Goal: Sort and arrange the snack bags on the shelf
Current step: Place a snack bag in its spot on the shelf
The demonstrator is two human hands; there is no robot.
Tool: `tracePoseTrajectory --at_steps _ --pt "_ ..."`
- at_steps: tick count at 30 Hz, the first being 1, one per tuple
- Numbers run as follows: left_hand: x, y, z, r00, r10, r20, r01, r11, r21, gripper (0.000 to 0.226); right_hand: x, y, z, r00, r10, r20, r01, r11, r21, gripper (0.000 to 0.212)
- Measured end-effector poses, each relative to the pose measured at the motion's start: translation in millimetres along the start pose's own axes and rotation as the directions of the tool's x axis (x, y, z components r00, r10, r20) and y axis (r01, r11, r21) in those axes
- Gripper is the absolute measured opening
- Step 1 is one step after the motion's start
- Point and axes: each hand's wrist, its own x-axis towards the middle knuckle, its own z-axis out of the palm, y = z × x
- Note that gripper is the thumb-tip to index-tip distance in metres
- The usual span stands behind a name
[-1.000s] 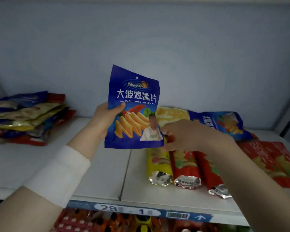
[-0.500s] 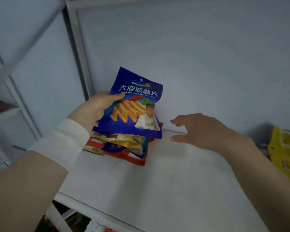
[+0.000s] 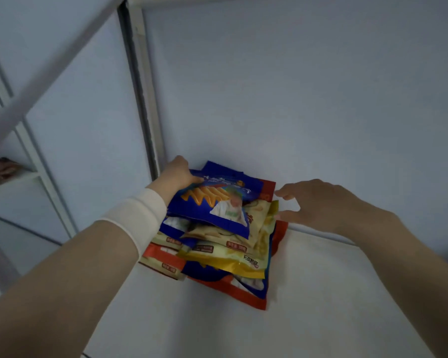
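Note:
A blue snack bag with wavy chips printed on it lies tilted on top of a stack of snack bags in the back left corner of the white shelf. My left hand grips the blue bag's upper left edge, and a white cuff covers the wrist. Just right of the stack hovers my right hand, fingers apart and curled toward the bags, with nothing in it. The stack mixes yellow, red and blue bags, partly hidden under the top one.
The shelf's white upright post stands at the back left, right behind the stack. The pale back wall closes the rear. A neighbouring shelf at far left bears a dim object.
My left hand has lowered the blue bag from upright above the stack to nearly flat on top of it. My right hand moved closer to the stack's right side.

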Motion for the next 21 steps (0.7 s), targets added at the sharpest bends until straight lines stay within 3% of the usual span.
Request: tracePoseTrajectory --at_steps 6,9,11,16,21 --pt "11.8 6.1 -1.2 0.984 0.152 0.098 -0.175 0.934 0.311 0.057 11.8 -5.5 11.2 0.995 0.095 0.022 -0.095 0.995 -0.025 0.05" --pt "0.5 26.3 -3.8 0.929 0.354 0.106 -0.359 0.795 0.49 0.053 8.7 0.4 17.5 0.991 0.129 0.037 -0.128 0.991 -0.031 0.053" --pt "-16.2 47.9 -2.4 0.864 0.468 0.188 -0.484 0.666 0.568 0.051 1.8 8.4 20.9 0.986 0.163 0.035 -0.161 0.986 -0.049 0.059" --pt "-70.7 112.9 29.3 0.723 0.518 0.458 -0.679 0.411 0.608 0.052 -44.2 52.5 26.3 0.96 0.281 0.019 -0.279 0.958 -0.073 0.061" --pt "-130.0 191.1 98.5 0.632 0.519 0.575 -0.773 0.371 0.515 0.058 -121.6 132.9 27.7 0.914 0.406 0.014 -0.404 0.912 -0.069 0.063"
